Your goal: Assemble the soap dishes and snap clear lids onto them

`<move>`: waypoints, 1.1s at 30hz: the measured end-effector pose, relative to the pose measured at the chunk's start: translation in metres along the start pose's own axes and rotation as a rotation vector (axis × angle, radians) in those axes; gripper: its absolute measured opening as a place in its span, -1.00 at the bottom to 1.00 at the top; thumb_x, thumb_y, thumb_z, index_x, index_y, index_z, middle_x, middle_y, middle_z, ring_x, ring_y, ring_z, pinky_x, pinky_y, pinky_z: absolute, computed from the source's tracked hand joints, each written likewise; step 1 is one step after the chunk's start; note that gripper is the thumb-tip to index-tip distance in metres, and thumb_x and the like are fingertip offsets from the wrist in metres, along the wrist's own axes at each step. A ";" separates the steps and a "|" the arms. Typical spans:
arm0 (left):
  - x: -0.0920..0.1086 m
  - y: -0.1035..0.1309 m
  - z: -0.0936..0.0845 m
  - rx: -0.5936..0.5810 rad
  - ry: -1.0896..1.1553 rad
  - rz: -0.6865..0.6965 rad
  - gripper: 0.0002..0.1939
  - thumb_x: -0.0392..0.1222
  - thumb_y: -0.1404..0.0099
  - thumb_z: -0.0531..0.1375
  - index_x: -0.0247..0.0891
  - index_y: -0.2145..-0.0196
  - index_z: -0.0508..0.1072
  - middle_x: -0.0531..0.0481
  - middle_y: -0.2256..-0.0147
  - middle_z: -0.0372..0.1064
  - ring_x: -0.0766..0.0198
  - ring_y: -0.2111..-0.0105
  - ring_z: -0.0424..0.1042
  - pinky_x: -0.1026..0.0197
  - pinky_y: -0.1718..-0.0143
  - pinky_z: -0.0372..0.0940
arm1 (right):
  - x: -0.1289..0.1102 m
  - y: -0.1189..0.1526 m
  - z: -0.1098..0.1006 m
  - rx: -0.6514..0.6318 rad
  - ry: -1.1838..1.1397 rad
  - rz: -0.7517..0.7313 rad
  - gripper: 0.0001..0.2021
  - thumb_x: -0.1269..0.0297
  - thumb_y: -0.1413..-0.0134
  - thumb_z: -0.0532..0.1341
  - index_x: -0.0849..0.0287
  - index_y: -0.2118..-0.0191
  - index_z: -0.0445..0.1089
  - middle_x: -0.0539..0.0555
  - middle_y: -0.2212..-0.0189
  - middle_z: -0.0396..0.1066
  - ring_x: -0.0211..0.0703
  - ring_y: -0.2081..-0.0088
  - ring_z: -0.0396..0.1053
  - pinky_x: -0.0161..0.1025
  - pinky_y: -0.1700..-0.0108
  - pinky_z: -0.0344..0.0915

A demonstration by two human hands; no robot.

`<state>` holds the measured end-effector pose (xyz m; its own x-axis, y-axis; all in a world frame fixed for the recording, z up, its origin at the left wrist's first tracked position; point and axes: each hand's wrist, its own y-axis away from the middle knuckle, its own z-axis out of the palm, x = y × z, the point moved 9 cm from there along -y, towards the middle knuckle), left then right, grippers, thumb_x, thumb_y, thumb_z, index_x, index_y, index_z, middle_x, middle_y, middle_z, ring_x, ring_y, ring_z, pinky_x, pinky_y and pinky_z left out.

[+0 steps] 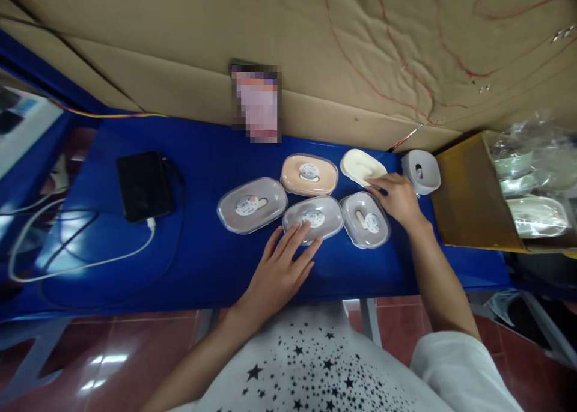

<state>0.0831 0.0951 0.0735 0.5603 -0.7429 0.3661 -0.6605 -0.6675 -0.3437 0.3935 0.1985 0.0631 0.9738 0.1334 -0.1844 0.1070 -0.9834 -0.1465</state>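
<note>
Several oval plastic boxes with clear lids and round labels lie on the blue table [198, 262]. My left hand [279, 274] is open, fingers spread, its tips resting on the near edge of the middle grey box [331, 211]. My right hand [399, 199] has its thumb and fingers drawn together at the near rim of a cream oval tray [358, 166], which shows no label. Just below the right fingers is another grey box [372, 235]. A peach box [300, 166] and a third grey box [232, 214] lie to the left.
A grey cup-like container [428, 169] stands at the right, beside an open carton [469, 202] of plastic-wrapped items. At the left lies a black device [143, 187] with a white cable [112, 259]. A pixelated phone-like object [259, 109] leans on the cardboard wall [180, 51].
</note>
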 end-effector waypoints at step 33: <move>-0.004 0.064 0.000 -0.140 0.073 0.089 -0.55 -0.29 -0.50 0.31 -0.10 -0.29 0.49 -0.28 -0.48 0.19 -0.21 -0.45 0.25 -0.29 -0.35 0.39 | -0.109 0.078 -0.012 0.083 -0.349 -0.245 -0.60 0.19 -0.57 0.13 0.00 -0.37 0.46 0.12 -0.15 0.63 -0.01 -0.11 0.60 -0.01 -0.16 0.52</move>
<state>0.0388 0.0553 0.0503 0.4622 -0.7897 0.4034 -0.7716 -0.5823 -0.2559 0.2984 0.1061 0.0837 0.7937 0.4093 -0.4500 0.2960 -0.9061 -0.3023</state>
